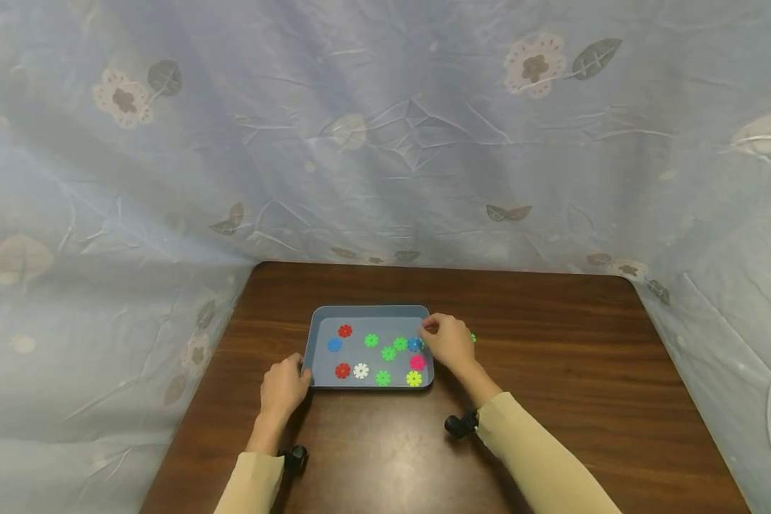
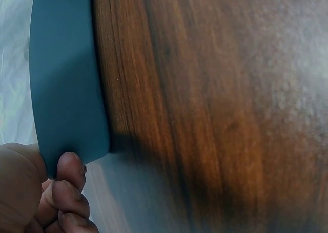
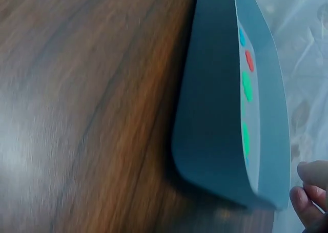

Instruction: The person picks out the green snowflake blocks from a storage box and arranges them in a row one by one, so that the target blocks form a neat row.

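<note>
A shallow grey-blue tray (image 1: 373,311) on the wooden table holds several flat, notched plastic discs, among them a red disc (image 1: 345,331), a white disc (image 1: 360,370) and a pink disc (image 1: 417,363). My left hand (image 1: 284,385) grips the tray's near left corner, thumb and fingers on either side of its wall in the left wrist view. Over the right rim hovers my right hand (image 1: 450,343), its fingertips beside a blue disc (image 1: 414,344). In the right wrist view its thumb and fingers (image 3: 303,202) are bent with a small gap, and no disc shows between them.
One green disc (image 1: 472,338) lies outside the tray, partly hidden behind the right hand. The brown table (image 1: 565,371) extends on both sides. A pale patterned cloth (image 1: 385,143) hangs behind the table and along its sides.
</note>
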### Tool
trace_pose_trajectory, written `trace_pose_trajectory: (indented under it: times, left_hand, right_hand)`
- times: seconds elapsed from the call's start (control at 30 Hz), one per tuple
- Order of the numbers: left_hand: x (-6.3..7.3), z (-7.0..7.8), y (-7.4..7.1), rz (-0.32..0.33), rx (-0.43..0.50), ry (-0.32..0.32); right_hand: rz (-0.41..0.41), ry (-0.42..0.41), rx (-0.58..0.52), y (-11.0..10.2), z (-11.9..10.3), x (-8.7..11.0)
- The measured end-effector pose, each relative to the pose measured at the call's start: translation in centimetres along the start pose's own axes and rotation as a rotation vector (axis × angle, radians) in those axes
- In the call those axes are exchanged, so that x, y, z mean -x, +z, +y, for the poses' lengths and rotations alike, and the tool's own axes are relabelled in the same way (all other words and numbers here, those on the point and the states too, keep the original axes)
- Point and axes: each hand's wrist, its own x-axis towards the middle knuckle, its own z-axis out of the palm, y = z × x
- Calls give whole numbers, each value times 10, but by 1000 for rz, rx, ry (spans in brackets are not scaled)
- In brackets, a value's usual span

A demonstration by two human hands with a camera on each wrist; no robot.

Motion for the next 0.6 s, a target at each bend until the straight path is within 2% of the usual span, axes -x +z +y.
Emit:
trace_pose_trajectory:
  times: [0.33, 0.6]
  left_hand:
    - [-1, -1, 0, 7, -2, 13]
    - [-1, -2, 1, 7, 9, 14]
  right_hand:
    - [-155, -85, 53, 21, -25, 1]
    - [-264, -142, 121, 35, -35, 3]
